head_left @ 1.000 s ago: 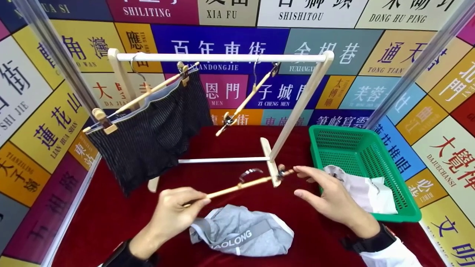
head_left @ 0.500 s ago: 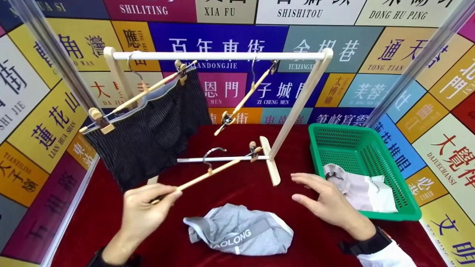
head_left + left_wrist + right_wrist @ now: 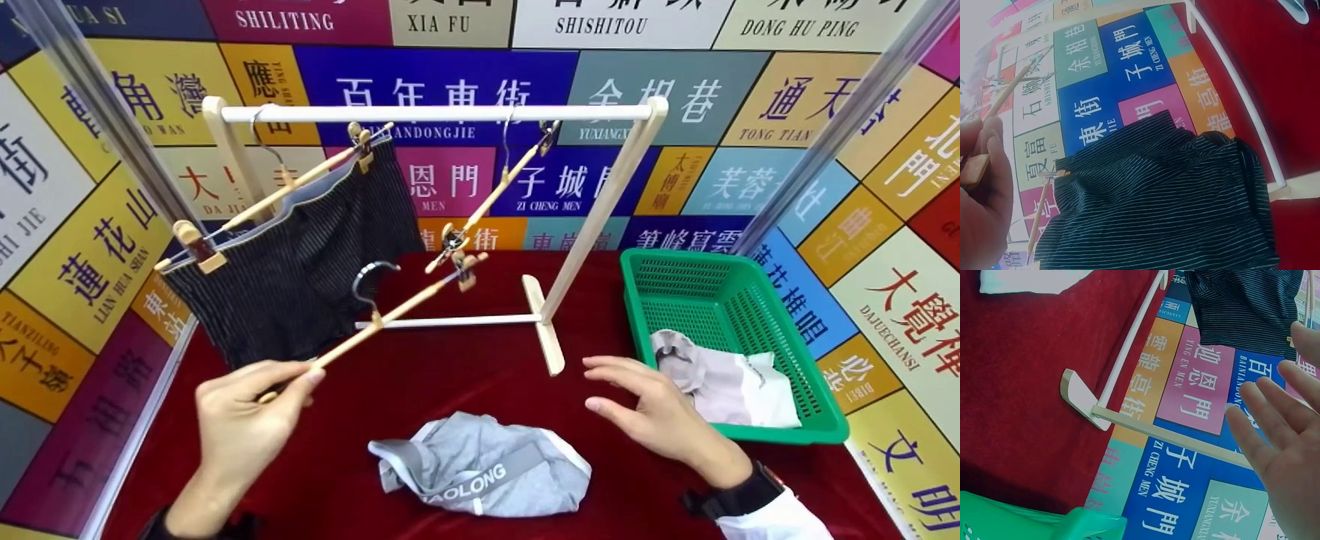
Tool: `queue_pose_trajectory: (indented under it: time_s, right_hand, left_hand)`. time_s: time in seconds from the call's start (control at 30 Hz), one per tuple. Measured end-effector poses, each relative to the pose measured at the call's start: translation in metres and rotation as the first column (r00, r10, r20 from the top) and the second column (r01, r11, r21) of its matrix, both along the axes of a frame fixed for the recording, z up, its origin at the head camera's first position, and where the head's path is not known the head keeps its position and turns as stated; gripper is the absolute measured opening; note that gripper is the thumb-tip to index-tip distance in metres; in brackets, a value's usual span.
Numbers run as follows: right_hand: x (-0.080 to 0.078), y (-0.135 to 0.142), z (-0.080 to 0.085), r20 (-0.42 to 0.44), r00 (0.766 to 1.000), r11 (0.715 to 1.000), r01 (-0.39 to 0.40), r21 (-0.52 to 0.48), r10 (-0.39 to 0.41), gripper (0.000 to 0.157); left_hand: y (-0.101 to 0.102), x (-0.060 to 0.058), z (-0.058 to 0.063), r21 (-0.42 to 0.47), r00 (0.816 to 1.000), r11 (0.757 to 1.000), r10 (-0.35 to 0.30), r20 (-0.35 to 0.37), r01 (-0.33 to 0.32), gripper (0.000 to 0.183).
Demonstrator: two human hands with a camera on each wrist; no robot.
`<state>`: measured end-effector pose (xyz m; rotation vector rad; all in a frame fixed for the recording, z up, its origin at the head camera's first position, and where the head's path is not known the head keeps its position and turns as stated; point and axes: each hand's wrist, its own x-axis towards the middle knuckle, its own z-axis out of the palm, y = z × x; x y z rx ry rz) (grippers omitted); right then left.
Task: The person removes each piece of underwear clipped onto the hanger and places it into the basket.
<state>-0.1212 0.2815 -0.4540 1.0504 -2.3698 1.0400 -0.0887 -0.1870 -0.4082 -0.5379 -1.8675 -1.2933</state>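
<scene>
Red cloth | left hand: grip pinching wooden hanger | right hand: grip released, near green basket

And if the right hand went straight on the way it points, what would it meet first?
Probably the rack's foot, though the right hand may sit higher and pass over.

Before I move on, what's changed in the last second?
The left hand carried its hanger leftward, and the clip end rose. That end, earlier at the right hand's fingertips, is now well away; the right hand holds nothing. Striped shorts, gray briefs and green basket stayed put.
</scene>
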Motion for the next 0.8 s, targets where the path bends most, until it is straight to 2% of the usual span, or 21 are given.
queue_pose_trajectory:
  time_s: [0.27, 0.57, 0.8]
  right_hand:
    - [0.001, -0.003, -0.005, 0.026, 1.000, 1.000, -0.005, 0.001, 0.005, 0.041]
    - [0.007, -0.009, -0.017, 0.060, 0.998, 0.998, 0.009, 0.056, -0.013, 0.037]
    - [0.011, -0.019, -0.033, 0.086, 0.996, 0.993, -0.006, 0.116, -0.004, 0.032]
  left_hand:
    - [-0.002, -0.005, 0.009, 0.031, 0.996, 0.996, 0.086, -0.015, -0.085, 0.024]
    - [0.009, -0.015, 0.026, 0.057, 0.968, 0.967, 0.249, -0.013, -0.248, 0.017]
    - [0.019, -0.025, 0.041, 0.089, 0.964, 0.961, 0.265, -0.023, -0.262, 0.014]
